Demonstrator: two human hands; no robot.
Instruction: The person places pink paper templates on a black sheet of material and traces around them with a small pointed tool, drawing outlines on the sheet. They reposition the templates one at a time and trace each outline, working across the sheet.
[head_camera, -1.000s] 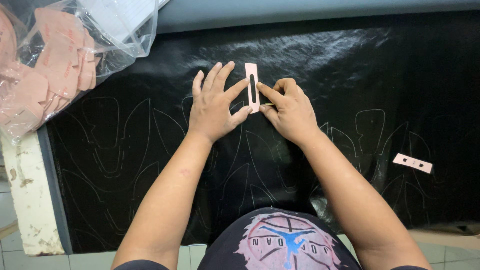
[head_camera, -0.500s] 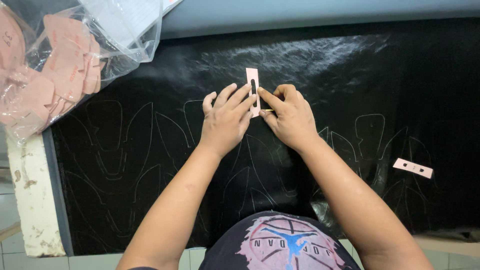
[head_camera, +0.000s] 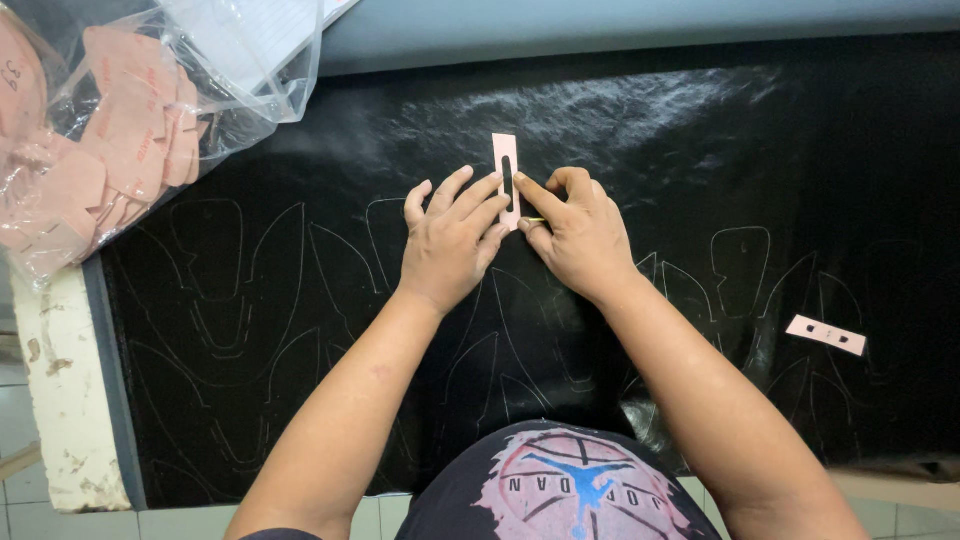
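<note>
Shirt: the person's dark shirt (head_camera: 560, 495) with a round printed patch fills the bottom edge, nearest the camera.
Forearms: both bare arms run up from the bottom corners and meet at mid-frame.
Black sheet: a glossy black sheet (head_camera: 700, 150) covers the counter (head_camera: 60, 400), and pale traced outlines of curved shapes run across its near half.
Left hand: the left hand (head_camera: 450, 240) lies flat with its fingers (head_camera: 478, 195) spread open, their tips pressing the pink template down on the sheet.
Right hand: the right hand (head_camera: 575, 235) has its fingers curled closed around a thin marking tool (head_camera: 535, 219), of which only a short yellowish bit shows; what kind of tool it is I cannot tell.
Pink template: the narrow pink template (head_camera: 506, 172) with a long dark slot stands lengthwise on the black sheet between the two hands, its far end clear of them.
Small pink piece: a second small pink piece (head_camera: 826, 335) lies well apart on the right.
Plastic bag: a clear plastic bag (head_camera: 130, 120) of pink cut pieces sits at the far left corner.
</note>
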